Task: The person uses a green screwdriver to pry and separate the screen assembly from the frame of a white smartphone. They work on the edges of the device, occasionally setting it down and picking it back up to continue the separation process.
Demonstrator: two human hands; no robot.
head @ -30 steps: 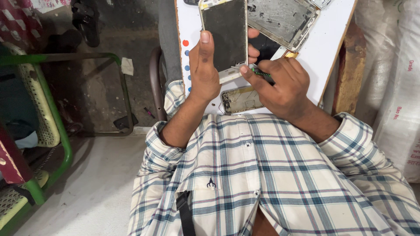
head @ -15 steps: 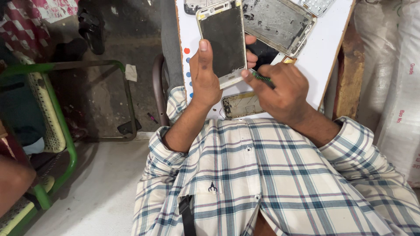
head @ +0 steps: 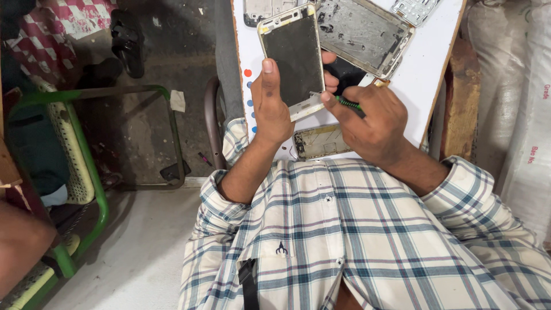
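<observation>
My left hand (head: 270, 106) holds a stripped phone body (head: 293, 57) with a dark face and pale gold frame, thumb lying along its left edge. My right hand (head: 370, 123) grips a small green-handled screwdriver (head: 349, 104) whose tip meets the phone's lower right corner. Both hands hover over a white board (head: 427, 74) above my lap. Past the phone lies a larger grey metal phone chassis (head: 361, 34). A small gold-coloured phone part (head: 318, 142) rests on the board just below my hands.
More phone shells lie at the board's far edge: a silver one (head: 264, 8) and a perforated one (head: 416, 8). A green metal chair (head: 86, 161) stands left on the concrete floor. White sacks (head: 516, 115) and a wooden plank (head: 459, 109) stand right. Another person's limb (head: 20, 244) is at bottom left.
The phone in my left hand has dropped slightly lower and nearer. My right hand's screwdriver has stayed at its lower right corner.
</observation>
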